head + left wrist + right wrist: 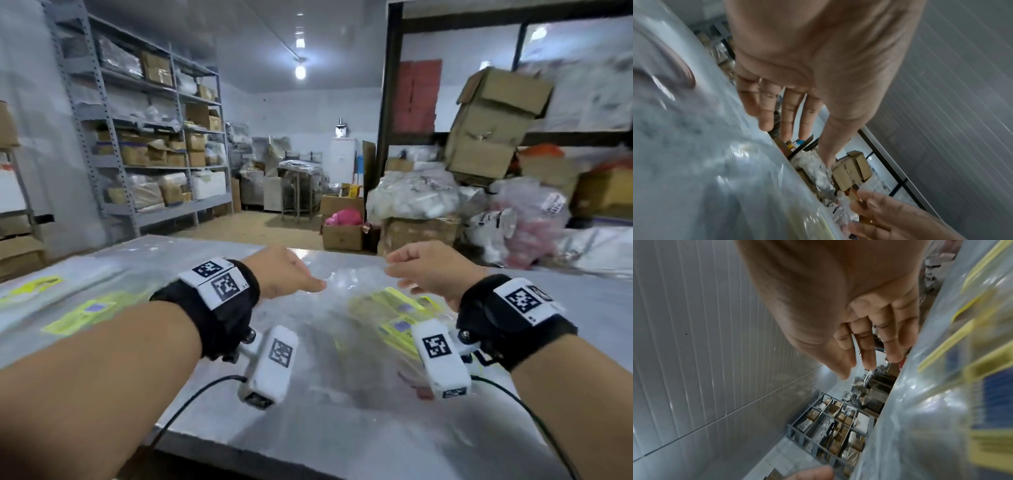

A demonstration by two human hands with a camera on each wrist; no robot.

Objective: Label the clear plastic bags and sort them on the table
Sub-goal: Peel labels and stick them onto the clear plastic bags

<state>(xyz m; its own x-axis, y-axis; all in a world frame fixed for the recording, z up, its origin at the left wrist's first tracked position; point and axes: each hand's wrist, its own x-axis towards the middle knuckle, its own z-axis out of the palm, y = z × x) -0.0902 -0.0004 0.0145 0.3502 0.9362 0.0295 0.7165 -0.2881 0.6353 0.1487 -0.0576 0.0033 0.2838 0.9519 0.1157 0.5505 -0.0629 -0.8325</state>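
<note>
- The broad, shiny grey metal desk (pixel 342 428) is carrying everything; its slick top is likely to let thin film slide, so one hasty pull could be dragging several bags out of their groups.
- The loose heap of clear plastic bags with yellow strips and blue label patches (pixel 394 318) is lying on the desk between and just under both hands; the yellow strips are running diagonally, from near the person away towards the left, so the bags' long axis is probably lying that way; motion blur is hiding the exact edges.
- A second spread of similar clear bags (pixel 78 308) is lying flat at the desk's left side, well apart; mixing the two is the sorting risk.
- The left hand (pixel 284 274) is hovering with fingers relaxed and straight, holding nothing.
- The right hand (pixel 431 270) is also hanging loose and empty above the heap; static cling could be lifting two bags as one.
</note>
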